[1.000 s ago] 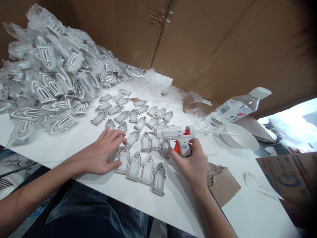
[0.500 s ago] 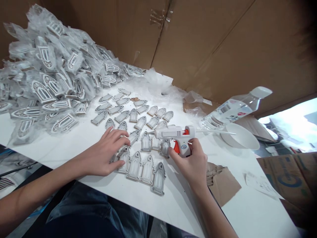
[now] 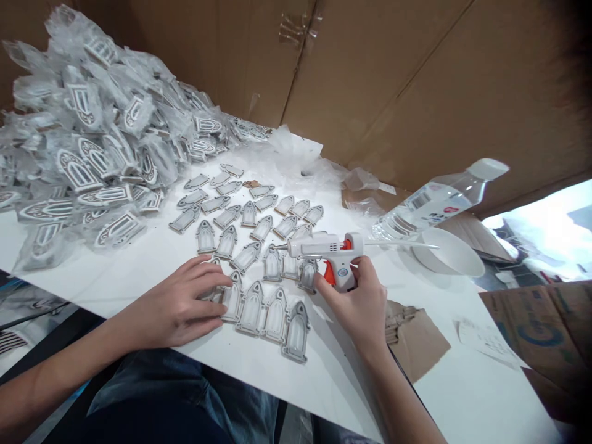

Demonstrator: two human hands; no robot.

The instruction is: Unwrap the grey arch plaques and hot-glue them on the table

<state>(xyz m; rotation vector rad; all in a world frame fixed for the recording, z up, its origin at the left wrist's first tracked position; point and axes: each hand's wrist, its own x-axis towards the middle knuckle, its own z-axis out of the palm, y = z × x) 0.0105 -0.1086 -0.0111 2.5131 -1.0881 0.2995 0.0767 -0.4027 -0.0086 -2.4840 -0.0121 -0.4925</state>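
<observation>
Clear, glossy, crinkled plastic bags (image 3: 83, 105); brown, matt, creased cardboard wall (image 3: 393, 80); smooth white bench (image 3: 337, 382) with a faint sheen; smooth white plastic glue gun (image 3: 314, 246); transparent, shiny plastic bottle (image 3: 439, 200); torn, rough-edged brown cardboard piece (image 3: 420, 342).

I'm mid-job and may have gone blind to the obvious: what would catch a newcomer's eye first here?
Probably the big heap of plastic-wrapped arched pieces, filling the table's far left. Next, the white glue gun with its red trigger, held in the right hand near the middle, its nozzle pointing left over loose grey arched pieces. The clear bottle beside a white bowl stands out at the right.
</observation>
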